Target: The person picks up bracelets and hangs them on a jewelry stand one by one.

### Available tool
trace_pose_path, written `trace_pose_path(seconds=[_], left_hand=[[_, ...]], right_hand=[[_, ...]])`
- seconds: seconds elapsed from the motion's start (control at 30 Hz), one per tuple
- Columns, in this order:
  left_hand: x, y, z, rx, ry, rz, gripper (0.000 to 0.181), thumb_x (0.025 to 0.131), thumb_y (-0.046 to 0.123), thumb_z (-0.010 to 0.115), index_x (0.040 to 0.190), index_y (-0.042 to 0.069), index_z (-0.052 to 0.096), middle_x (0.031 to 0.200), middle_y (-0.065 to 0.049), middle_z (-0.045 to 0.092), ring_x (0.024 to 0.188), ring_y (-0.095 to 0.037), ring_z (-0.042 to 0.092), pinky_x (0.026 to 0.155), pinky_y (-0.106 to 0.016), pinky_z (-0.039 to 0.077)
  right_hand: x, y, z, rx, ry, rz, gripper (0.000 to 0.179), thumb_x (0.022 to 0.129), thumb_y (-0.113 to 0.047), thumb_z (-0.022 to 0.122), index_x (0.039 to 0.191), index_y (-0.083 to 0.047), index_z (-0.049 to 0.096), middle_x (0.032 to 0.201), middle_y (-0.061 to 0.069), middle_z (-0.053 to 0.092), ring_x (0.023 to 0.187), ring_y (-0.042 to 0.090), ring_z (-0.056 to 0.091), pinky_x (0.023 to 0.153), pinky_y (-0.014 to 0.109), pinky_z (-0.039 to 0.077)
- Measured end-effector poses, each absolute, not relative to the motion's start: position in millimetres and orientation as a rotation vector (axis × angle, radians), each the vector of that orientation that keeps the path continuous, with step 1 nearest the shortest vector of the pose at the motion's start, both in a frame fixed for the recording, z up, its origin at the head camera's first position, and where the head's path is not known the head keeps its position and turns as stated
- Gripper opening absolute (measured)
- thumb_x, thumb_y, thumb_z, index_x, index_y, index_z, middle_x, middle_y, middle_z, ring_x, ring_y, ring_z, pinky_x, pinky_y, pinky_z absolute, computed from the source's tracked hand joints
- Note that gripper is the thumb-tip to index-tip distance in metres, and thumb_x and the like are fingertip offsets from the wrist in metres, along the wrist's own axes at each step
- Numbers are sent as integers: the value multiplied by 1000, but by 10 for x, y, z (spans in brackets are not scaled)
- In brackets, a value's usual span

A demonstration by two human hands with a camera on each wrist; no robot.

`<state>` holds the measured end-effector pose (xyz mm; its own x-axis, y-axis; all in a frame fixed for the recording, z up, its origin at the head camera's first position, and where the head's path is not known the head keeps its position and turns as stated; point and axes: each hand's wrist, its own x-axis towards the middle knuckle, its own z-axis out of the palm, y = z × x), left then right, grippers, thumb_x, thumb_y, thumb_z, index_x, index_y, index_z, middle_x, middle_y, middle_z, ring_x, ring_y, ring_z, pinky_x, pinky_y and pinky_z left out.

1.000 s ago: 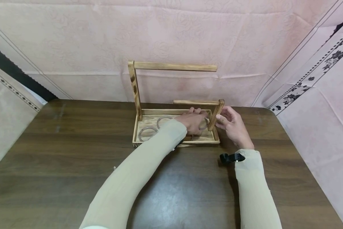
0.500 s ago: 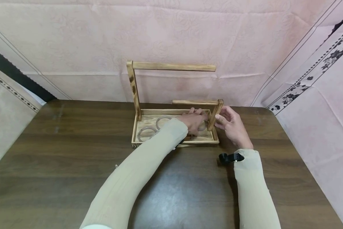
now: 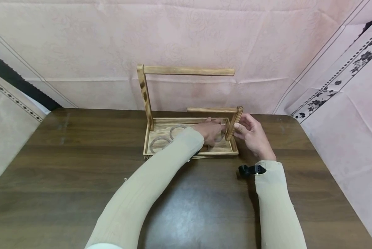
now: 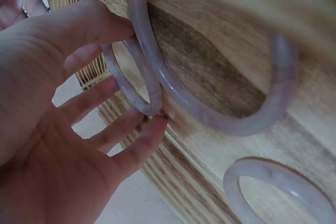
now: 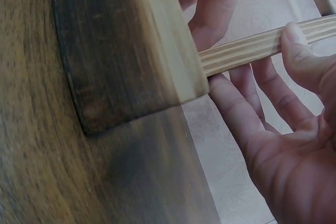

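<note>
My left hand [image 3: 209, 133] reaches into the right part of a shallow wooden tray [image 3: 145, 147]. In the left wrist view its thumb and fingertips pinch a pale, glossy bangle [image 4: 152, 85], tilted up near the tray's end wall. A larger-looking bangle [image 4: 210, 116] is close by, and another [image 4: 273, 174] lies on the tray floor. My right hand [image 3: 254, 136] grips the short wooden post [image 3: 234, 124] at the tray's right end, thumb on the near face and fingers behind. From that post a short bar [image 3: 212, 110] extends left. Part of the tray is hidden under my left forearm.
At the tray's left end a tall post [image 3: 146, 95] carries a long bar [image 3: 189, 71] pointing right. Two bangles lie in the left half, one in front [image 3: 160, 139] and one behind [image 3: 177, 127]. A pink patterned cloth [image 3: 186, 34] hangs directly behind the brown table [image 3: 64, 173].
My left fingers have drawn lower and closer together near the short post. My right hand keeps its hold, and the tray stays in place.
</note>
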<state>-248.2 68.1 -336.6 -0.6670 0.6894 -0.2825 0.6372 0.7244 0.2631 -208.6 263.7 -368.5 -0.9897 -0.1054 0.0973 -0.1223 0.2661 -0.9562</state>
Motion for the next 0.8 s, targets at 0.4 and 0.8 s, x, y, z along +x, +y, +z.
trace_pose_path(seconds=[0.4,0.8], left_hand=[[-2461,671,-3368,1139,2613,167,44,92,13,72,133,19,61,147,-5,45,135,-27,45,117,-40,44],[-2458,617,-3435,1167,2667,164,70,78,22,87,140,24,56,142,-5,44,122,-29,43,88,-31,59]], right_hand=[[-2085,2649,-3658,216,-2505,1848,34,106,-10,52,139,0,48,135,15,55,112,7,61,95,29,60],[-2090,2634,-3696,231,-2472,1902,32,106,-10,52,137,-1,49,140,24,50,113,6,60,92,24,61]])
